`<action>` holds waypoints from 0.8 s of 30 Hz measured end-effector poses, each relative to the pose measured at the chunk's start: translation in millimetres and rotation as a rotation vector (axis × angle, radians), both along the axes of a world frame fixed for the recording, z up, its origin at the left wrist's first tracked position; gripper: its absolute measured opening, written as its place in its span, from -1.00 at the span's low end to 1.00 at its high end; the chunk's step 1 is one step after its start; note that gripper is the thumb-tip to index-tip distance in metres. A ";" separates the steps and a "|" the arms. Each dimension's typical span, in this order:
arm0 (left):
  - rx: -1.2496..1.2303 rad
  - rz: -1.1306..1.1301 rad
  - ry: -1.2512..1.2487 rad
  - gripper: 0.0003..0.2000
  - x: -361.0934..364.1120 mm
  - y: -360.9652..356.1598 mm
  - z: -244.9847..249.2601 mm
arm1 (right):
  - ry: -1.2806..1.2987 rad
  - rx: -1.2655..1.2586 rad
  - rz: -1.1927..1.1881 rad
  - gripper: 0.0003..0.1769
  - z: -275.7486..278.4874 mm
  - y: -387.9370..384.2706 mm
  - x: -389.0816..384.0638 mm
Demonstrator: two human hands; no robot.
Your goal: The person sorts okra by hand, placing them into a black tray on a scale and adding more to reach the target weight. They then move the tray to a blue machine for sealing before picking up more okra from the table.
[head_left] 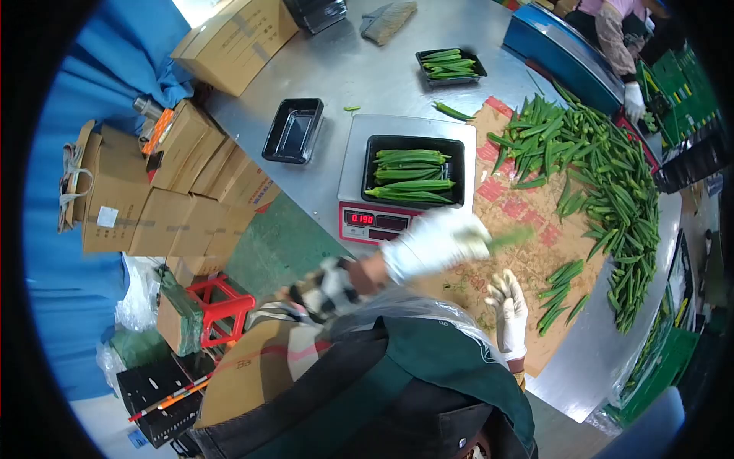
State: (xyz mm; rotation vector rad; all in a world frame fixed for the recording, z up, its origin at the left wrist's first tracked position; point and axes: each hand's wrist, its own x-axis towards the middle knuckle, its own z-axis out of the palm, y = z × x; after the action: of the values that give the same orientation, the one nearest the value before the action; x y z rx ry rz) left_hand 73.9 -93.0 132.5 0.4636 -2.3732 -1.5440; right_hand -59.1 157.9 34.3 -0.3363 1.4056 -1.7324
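Note:
My left hand (436,246), in a white glove and smeared by motion, grips an okra pod (511,239) that points right over the cardboard. Just behind it a black tray (456,200) with several okra pods (411,174) rests on the scale (355,153), whose red display reads 0.190. My right hand (508,310), also white-gloved, is held palm up near the table's front edge, its fingers apart and slightly curled with nothing visible in them. To its right lies a small group of okra (560,294); farther off spreads a big okra pile (604,168).
An empty black tray (294,130) stands left of the scale, and a filled okra tray (451,66) sits behind. A grey cloth (388,21) lies at the back. Cardboard boxes (164,222) and a red stool (222,306) are at left. A co-worker's gloved hand (634,102) shows at far right.

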 end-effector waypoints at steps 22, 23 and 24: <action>0.422 0.678 -0.289 -0.76 57.0 -155.8 -90.0 | -0.243 0.395 -0.281 -0.75 -54.3 19.5 -20.8; 0.446 0.690 -0.280 -0.76 48.8 -163.9 -83.8 | -0.249 0.385 -0.289 -0.76 -55.4 18.9 -21.2; 0.462 0.690 -0.263 -0.77 39.6 -176.2 -76.6 | -0.255 0.368 -0.281 -0.76 -59.3 19.7 -21.5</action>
State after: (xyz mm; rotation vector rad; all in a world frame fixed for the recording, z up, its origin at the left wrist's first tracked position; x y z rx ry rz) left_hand 113.5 -269.3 55.9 1.4767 -1.6780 -1.7158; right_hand -80.6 177.6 -25.0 0.2857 1.5947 -1.6195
